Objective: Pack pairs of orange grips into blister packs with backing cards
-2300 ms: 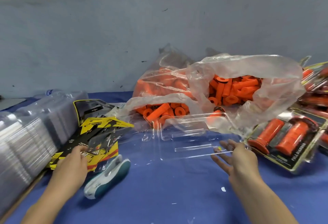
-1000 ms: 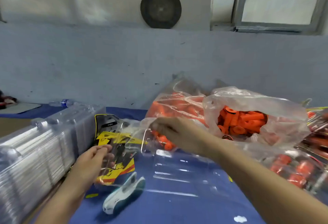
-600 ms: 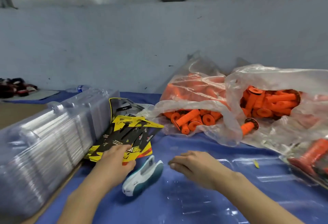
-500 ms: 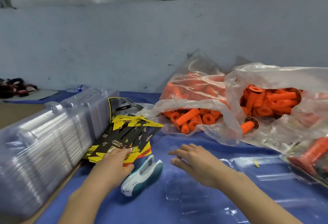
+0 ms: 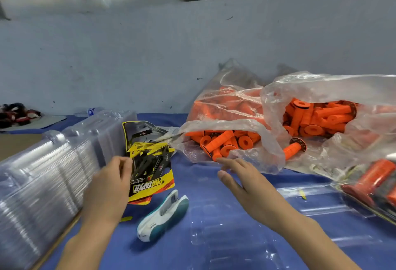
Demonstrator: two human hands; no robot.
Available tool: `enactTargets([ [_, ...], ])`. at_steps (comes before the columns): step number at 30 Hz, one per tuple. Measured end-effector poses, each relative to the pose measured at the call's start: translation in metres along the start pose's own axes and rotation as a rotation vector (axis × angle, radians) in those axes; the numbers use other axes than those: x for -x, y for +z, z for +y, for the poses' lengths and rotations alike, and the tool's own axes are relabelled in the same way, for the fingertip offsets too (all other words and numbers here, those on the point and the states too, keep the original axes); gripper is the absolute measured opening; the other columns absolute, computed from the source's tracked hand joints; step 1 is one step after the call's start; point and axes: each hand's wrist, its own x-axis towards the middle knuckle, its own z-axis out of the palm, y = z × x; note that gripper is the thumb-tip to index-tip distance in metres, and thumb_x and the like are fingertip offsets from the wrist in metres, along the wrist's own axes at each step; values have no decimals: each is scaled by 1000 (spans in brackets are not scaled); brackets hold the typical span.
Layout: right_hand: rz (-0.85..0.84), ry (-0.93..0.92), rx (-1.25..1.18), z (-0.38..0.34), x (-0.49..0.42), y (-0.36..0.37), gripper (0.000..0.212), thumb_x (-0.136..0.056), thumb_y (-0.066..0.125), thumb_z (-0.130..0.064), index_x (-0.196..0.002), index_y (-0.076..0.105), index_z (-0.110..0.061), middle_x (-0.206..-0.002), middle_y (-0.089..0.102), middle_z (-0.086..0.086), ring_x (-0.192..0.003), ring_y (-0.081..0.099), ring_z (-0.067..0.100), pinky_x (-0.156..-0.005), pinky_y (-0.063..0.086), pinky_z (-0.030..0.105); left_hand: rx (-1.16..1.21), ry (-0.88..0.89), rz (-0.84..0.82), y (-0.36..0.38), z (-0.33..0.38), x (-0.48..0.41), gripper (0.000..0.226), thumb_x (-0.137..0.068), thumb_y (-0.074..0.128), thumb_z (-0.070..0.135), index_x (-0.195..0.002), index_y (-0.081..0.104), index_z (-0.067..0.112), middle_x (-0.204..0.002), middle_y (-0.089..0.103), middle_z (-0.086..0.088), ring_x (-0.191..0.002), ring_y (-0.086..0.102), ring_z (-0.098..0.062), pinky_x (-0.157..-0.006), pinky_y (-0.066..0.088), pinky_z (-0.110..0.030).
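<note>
A person's left hand (image 5: 107, 186) is gripping yellow-and-black backing cards (image 5: 150, 169) by their left edge, with the fingers clamped on them, above the blue surface (image 5: 199, 182). The right hand (image 5: 242, 182) is hovering with its fingers straight and apart, just in front of a clear plastic bag (image 5: 267, 154) holding loose orange grips (image 5: 222, 143). A clear blister pack (image 5: 225, 242) is lying flat under the right forearm. A white-and-teal stapler (image 5: 164, 214) is lying between the hands. Stacked blister packs (image 5: 42, 179) are sitting at the left.
</note>
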Motion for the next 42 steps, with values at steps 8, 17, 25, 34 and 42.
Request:
enactTargets([
  [8,248,183,-593,1,3,-21,68,-81,47,-68,-144,35,-45,-123,53,-31,-113,51,-14,-90,43,16,583,195,-9,-43,98,11,11,-89,59,46,-86,64,37,-72,68,24,-58,60,6,-50,41,-5],
  [17,306,338,-838,10,13,-31,65,-76,49,-75,-132,54,-44,-129,61,-21,-123,55,4,-107,42,38,912,-64,-58,-17,89,2,30,-85,58,53,-81,69,25,-59,62,6,-43,46,-5,-40,36,-12],
  [25,248,391,-958,10,13,-29,24,-96,60,-35,-82,76,-23,-74,57,0,-56,51,12,-55,43,22,430,-42,3,17,59,6,27,-96,50,50,-84,61,29,-62,65,-4,-60,60,-21,-59,47,-39],
  [34,278,450,-926,10,21,-33,28,-98,57,-32,-85,78,-21,-70,58,-3,-52,53,11,-50,45,23,381,-1,39,16,62,7,33,-95,48,53,-89,62,24,-66,68,2,-68,64,-24,-65,49,-46],
  [42,310,452,-905,4,43,-36,18,-96,61,-26,-87,77,-23,-76,63,-2,-62,58,12,-54,49,23,539,-29,-155,13,64,11,21,-96,53,42,-89,64,26,-71,72,3,-66,67,-14,-59,52,-35],
])
